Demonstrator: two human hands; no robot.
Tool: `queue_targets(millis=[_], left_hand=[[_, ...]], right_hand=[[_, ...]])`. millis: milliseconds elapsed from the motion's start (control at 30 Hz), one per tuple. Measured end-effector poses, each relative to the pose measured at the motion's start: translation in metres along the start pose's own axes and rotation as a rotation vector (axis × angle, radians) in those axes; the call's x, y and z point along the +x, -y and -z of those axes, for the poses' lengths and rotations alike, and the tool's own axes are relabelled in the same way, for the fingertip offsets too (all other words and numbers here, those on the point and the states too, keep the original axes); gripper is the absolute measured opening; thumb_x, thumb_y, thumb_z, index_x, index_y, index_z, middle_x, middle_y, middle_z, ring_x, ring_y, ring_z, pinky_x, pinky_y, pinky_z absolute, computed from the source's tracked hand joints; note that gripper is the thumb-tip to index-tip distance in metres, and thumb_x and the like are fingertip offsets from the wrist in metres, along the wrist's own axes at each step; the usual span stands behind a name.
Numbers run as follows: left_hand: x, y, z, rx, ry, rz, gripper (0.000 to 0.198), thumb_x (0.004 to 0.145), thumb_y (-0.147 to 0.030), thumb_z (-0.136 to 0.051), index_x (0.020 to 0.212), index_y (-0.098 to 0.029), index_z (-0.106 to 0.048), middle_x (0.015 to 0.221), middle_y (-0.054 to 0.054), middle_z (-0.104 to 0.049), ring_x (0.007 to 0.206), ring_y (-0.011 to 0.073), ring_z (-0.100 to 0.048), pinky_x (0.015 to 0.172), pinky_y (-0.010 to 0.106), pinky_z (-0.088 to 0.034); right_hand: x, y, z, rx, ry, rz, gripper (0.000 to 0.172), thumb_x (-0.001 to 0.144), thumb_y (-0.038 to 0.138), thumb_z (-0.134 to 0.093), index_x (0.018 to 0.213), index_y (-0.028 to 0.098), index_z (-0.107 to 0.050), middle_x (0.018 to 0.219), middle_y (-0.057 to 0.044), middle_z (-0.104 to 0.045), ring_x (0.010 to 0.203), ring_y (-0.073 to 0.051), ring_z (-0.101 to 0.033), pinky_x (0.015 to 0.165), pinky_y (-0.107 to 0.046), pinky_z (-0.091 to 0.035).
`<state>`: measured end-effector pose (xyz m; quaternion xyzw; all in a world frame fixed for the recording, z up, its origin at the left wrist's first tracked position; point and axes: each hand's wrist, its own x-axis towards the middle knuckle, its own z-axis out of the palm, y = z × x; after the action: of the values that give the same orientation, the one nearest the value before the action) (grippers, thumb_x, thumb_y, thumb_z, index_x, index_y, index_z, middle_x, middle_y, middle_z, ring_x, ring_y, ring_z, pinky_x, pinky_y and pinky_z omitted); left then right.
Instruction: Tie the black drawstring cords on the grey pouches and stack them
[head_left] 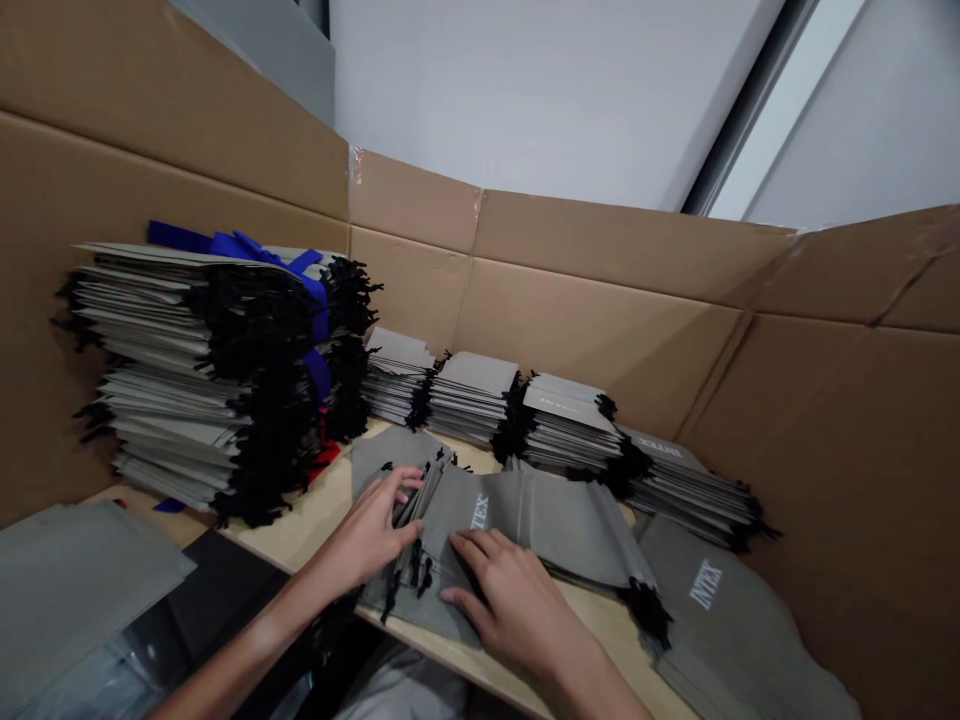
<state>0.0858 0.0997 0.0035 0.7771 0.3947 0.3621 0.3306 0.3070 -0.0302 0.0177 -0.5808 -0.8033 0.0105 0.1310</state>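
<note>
Grey fabric drawstring bags [487, 485] printed INTEX lie in a loose pile in front of me. Their black cord ends stick out at the left side. My left hand [377, 527] is closed round the corded edges of several bags, thumb nearer me and fingers on the far side. Flat on top of the pile, below the lettering, rests my right hand [514, 595] with its fingers stretched out. To its right, a folded batch of bags [577, 525] ends in a bunch of black cords.
Tall bundles tied with blue ribbon [315, 300] stand at the left. Several neat stacks [472, 390] line the back, before a cardboard wall [600, 300]. More INTEX bags [720, 610] lie at the right, and grey sheets [82, 580] at the lower left.
</note>
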Motion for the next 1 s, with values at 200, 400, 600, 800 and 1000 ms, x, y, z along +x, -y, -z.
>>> queue_targets(millis=[200,400,600,800,1000], left_hand=[[-0.005,0.003,0.003,0.029,-0.035,0.009,0.049,0.079,-0.016,-0.071,0.128,-0.022,-0.07,0.13,0.012,-0.077,0.109,0.0299,-0.073,0.101,0.047,-0.06],[-0.006,0.006,0.006,0.024,-0.061,0.042,0.048,0.073,-0.016,-0.072,0.12,-0.023,-0.071,0.132,0.012,-0.071,0.116,0.0338,-0.074,0.093,0.045,-0.062],[-0.005,0.006,0.003,-0.04,-0.076,0.073,0.044,0.075,-0.022,-0.071,0.119,-0.022,-0.071,0.123,0.01,-0.072,0.098,0.0295,-0.076,0.078,0.039,-0.061],[-0.004,0.007,-0.002,-0.126,-0.072,0.088,0.041,0.079,-0.033,-0.074,0.119,-0.022,-0.071,0.125,0.011,-0.077,0.094,0.0272,-0.076,0.077,0.036,-0.061],[-0.005,0.005,-0.003,-0.149,-0.067,0.107,0.037,0.093,-0.041,-0.066,0.124,-0.022,-0.067,0.135,0.013,-0.077,0.099,0.0252,-0.078,0.091,0.04,-0.064]], right_hand=[[0.007,0.001,-0.007,-0.168,-0.037,0.053,0.034,0.108,0.033,-0.073,0.138,0.018,-0.069,0.127,-0.011,-0.078,0.114,-0.031,-0.075,0.085,-0.04,-0.062],[0.014,-0.003,-0.022,-0.491,-0.054,0.317,0.055,0.103,0.013,-0.069,0.154,0.002,-0.053,0.107,-0.013,-0.08,0.083,-0.027,-0.079,0.056,-0.034,-0.055],[0.013,-0.017,-0.034,-0.469,-0.222,0.339,0.063,0.1,0.002,-0.054,0.162,0.0,-0.043,0.116,-0.018,-0.082,0.086,-0.024,-0.081,0.056,-0.029,-0.057],[0.009,-0.003,-0.047,-0.325,-0.311,0.342,0.059,0.106,0.009,-0.048,0.165,0.007,-0.046,0.136,-0.02,-0.078,0.103,-0.022,-0.08,0.063,-0.025,-0.058],[0.006,0.018,-0.031,0.017,-0.2,0.167,0.036,0.105,0.015,-0.055,0.139,0.021,-0.067,0.121,-0.009,-0.083,0.103,-0.022,-0.08,0.083,-0.028,-0.06]])
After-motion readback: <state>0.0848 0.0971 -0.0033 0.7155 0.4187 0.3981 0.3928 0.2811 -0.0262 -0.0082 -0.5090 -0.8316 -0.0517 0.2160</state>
